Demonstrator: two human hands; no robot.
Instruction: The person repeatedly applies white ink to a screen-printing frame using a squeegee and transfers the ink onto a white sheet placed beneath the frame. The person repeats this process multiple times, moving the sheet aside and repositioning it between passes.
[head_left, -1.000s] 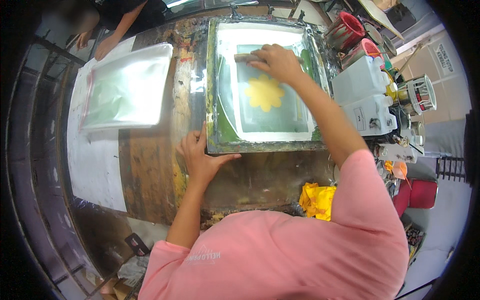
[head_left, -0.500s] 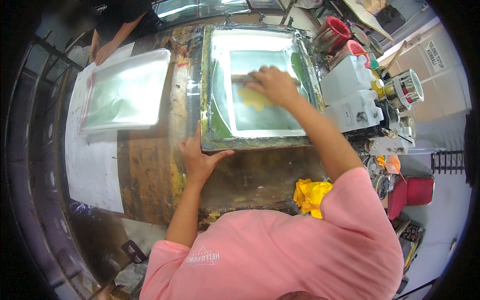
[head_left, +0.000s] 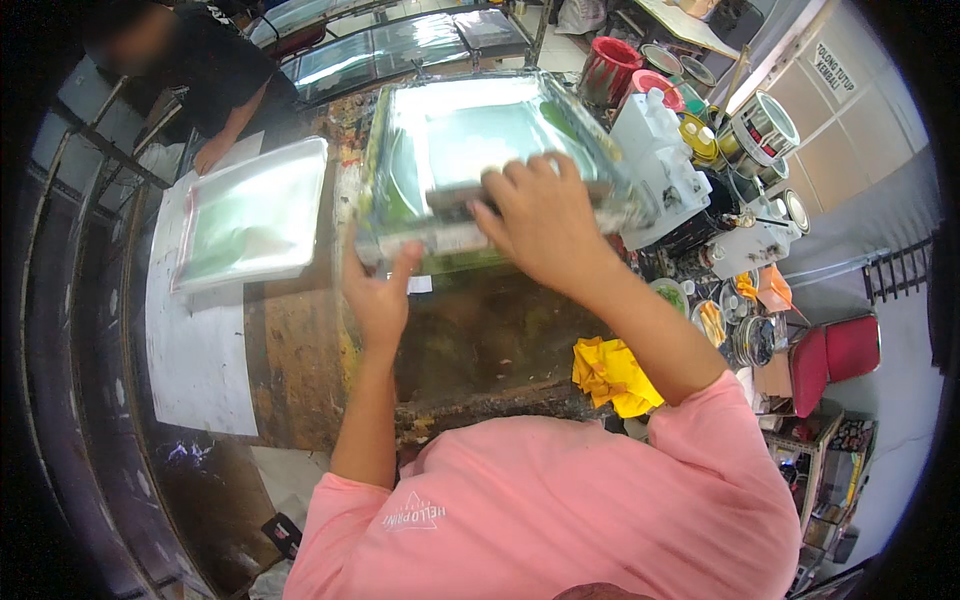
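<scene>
A screen-printing frame (head_left: 455,237) with pale mesh and green edges is tilted, its near side raised off the stained work table (head_left: 480,335). My left hand (head_left: 376,295) grips its near left corner, thumb on top. My right hand (head_left: 545,222) is closed around a squeegee (head_left: 452,198) that lies across the near part of the mesh. Under the raised side a small white patch (head_left: 419,284) shows; I cannot make out what it belongs to. The frame is blurred by motion.
Left of the frame, a stack of clear plastic sheets (head_left: 255,222) lies on white paper (head_left: 195,350). A co-worker's hand (head_left: 212,155) rests near it. A yellow cloth (head_left: 617,376) is at the near right edge. White jugs (head_left: 660,170) and paint cans (head_left: 610,70) crowd the right.
The frame's near side has come up from the table. My right hand and the squeegee have moved toward me, and my left hand has closed on the corner.
</scene>
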